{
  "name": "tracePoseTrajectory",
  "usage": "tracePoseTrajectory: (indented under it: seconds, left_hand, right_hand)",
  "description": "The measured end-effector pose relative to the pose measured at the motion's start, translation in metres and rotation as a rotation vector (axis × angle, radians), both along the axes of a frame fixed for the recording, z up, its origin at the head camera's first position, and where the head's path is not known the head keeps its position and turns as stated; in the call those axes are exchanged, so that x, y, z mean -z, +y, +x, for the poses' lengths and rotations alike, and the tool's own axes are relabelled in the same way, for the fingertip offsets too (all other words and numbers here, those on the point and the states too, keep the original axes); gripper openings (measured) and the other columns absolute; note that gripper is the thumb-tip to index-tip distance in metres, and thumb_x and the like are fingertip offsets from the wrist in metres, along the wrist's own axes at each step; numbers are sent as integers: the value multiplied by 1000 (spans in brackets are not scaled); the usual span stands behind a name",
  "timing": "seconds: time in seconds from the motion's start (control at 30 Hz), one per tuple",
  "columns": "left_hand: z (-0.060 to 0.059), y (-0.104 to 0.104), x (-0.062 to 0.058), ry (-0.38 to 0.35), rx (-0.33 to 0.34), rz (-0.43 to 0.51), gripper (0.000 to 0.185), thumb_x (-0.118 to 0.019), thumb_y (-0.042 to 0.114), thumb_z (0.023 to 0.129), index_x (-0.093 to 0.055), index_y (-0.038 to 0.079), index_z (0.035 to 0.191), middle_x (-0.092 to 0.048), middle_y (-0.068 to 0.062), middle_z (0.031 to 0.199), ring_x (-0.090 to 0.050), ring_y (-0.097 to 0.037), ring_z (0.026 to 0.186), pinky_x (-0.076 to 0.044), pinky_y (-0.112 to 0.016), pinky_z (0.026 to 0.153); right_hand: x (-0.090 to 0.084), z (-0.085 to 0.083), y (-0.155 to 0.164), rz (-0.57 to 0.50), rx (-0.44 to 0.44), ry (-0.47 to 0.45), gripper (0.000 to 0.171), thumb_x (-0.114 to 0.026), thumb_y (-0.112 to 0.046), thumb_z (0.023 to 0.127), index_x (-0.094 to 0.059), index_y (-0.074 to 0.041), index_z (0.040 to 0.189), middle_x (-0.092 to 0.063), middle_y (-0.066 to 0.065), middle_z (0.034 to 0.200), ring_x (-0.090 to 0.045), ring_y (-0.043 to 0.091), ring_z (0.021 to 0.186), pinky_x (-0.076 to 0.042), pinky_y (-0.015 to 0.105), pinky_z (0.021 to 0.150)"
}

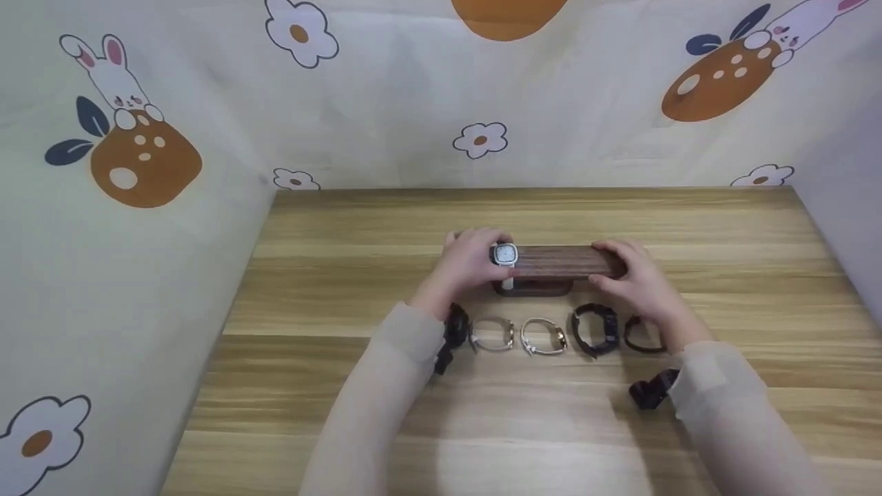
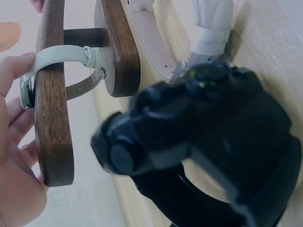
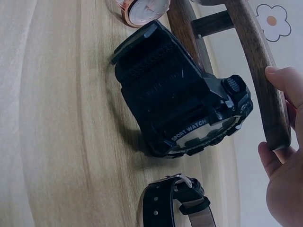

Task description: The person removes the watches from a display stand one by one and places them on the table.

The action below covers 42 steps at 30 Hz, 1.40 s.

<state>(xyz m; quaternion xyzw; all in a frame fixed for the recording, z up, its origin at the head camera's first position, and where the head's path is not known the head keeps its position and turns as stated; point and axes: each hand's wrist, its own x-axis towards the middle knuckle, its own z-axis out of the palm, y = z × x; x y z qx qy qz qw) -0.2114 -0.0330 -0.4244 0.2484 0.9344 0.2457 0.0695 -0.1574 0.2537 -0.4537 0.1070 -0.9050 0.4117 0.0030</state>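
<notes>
The person is wearing a thin, pale beige top with long sleeves. The left sleeve (image 1: 386, 386) and the right sleeve (image 1: 730, 406) are reaching down to the wrists. The fabric is looking soft and slightly sheer, with loose cuffs. Both hands are bare.

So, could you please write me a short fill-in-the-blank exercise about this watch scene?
1. The white-faced watch is strapped around the ____ watch stand.
2. The left hand holds the stand's end beside the ____.
3. The black sport watch lies on the ____.
4. The right hand grips the stand's ____ end.

Missing words: wooden; watch; table; right
</notes>
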Motion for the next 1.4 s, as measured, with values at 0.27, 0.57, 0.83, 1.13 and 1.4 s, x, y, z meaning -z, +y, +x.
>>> tracePoseTrajectory:
  seconds: [0.27, 0.57, 0.83, 1.13, 1.4]
  left_hand:
    - [0, -10, 2, -19, -20, 54, 51, -77, 40, 73, -61, 20, 117, -62, 5, 113, -52, -16, 102, -26, -39, 98]
    - [-1, -23, 2, -44, -59, 94, 52, -78, 40, 72, -61, 19, 117, -62, 5, 114, -51, -16, 103, -26, -38, 96]
    - [0, -33, 3, -59, -80, 117, 52, -78, 37, 72, -61, 18, 117, -61, 4, 116, -50, -16, 107, -22, -40, 102]
    - [-1, -39, 7, -41, -67, 125, 51, -78, 32, 72, -60, 16, 117, -61, 2, 116, -52, -18, 107, -25, -40, 100]
    - [-1, -45, 9, -53, -83, 155, 50, -78, 30, 72, -61, 17, 117, -61, 3, 116, -51, -18, 109, -26, -42, 99]
  right_hand:
    - [-1, -1, -1, 23, -5, 10, 56, -72, -16, 81, -48, -3, 131, -40, 24, 134, -37, 42, 121, -27, 59, 103]
    - [-1, -2, 0, 21, -4, 25, 57, -73, -14, 80, -49, -2, 130, -40, 25, 134, -38, 43, 121, -28, 59, 102]
    - [1, -2, 0, 14, 1, 8, 58, -73, -13, 80, -48, -3, 131, -39, 23, 136, -38, 42, 121, -27, 60, 102]
    - [0, 0, 1, 27, -1, 13, 58, -73, -15, 80, -48, -3, 131, -39, 23, 134, -39, 43, 120, -28, 61, 101]
    - [-1, 0, 0, 0, -7, 16, 57, -73, -14, 81, -48, -1, 130, -41, 26, 131, -38, 43, 120, -28, 59, 102]
